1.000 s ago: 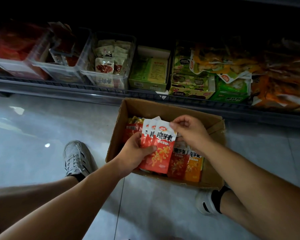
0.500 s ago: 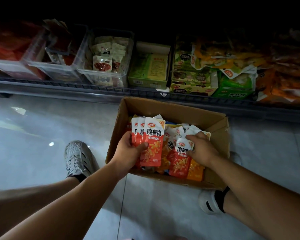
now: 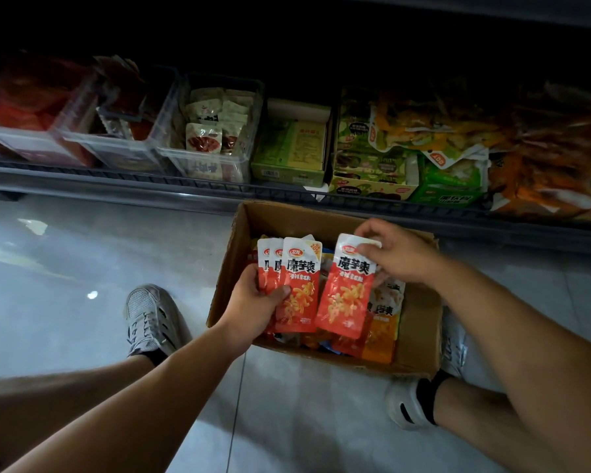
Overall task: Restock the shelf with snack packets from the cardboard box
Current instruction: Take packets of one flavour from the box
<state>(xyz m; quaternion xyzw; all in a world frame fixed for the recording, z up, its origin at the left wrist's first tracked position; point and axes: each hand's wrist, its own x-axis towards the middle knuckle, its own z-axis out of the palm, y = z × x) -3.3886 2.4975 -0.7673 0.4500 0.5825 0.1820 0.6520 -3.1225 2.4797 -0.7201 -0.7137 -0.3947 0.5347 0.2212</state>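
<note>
- The fan of red packets [image 3: 297,291] looks light, thin and floppy, with glossy film that I judge slippery; the flat sealed edges seem the stiffest part, so a pinch across a seal or a thumb pressed flat on the face should hold best.
- The left hand [image 3: 253,302] grips that fan at its lower left; the thumb lies across the front of the nearest packet; the other fingers are hidden behind, so the packets sit clamped between thumb and fingers; the white tops stand well above the thumb, over the cardboard box [image 3: 420,329].
- The right hand [image 3: 400,254] pinches a single red packet [image 3: 347,295] at its white top seal; thumb and forefinger close on the seal; the packet hangs below the fingertips, slightly tilted, its left edge just beside the fan.
- Both forearms reach forward and down, wrists over the box; loose packets [image 3: 379,343] lie in it beneath the hanging packet.
- The shelf [image 3: 185,189] lies beyond the fingertips, well apart from both hands; no held packet has reached it yet; adding the single packet to the fan would likely need the left thumb to lift, and the slick film could then let the fan slide.
</note>
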